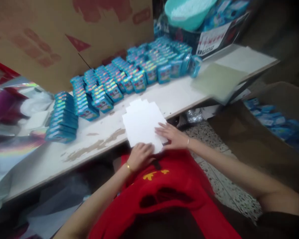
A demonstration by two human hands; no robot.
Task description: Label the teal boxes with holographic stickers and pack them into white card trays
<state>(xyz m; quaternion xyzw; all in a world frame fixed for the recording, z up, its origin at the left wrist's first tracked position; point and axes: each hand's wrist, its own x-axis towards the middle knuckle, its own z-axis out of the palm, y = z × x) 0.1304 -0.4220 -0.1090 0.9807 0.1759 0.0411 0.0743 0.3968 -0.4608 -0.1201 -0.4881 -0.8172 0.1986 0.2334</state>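
White blank cards (143, 119) lie in a loose, fanned stack at the table's front edge, partly overhanging it. My left hand (141, 155) is closed at the near left edge of the stack, its fingers bent over the cards and the thumb hidden. On the right side of the stack, my right hand (173, 135) rests with its fingers stretched out and slightly apart. Beyond the cards, rows of small blue boxes (103, 103) with colourful print stand close together on the table.
The white table (89, 149) has brown worn patches. A large cardboard box (52, 36) stands behind the rows. At the back right is a black carton (211, 41) with a turquoise basin (189, 21). A greenish sheet (216, 81) lies on the right; blue packs (271, 116) sit below.
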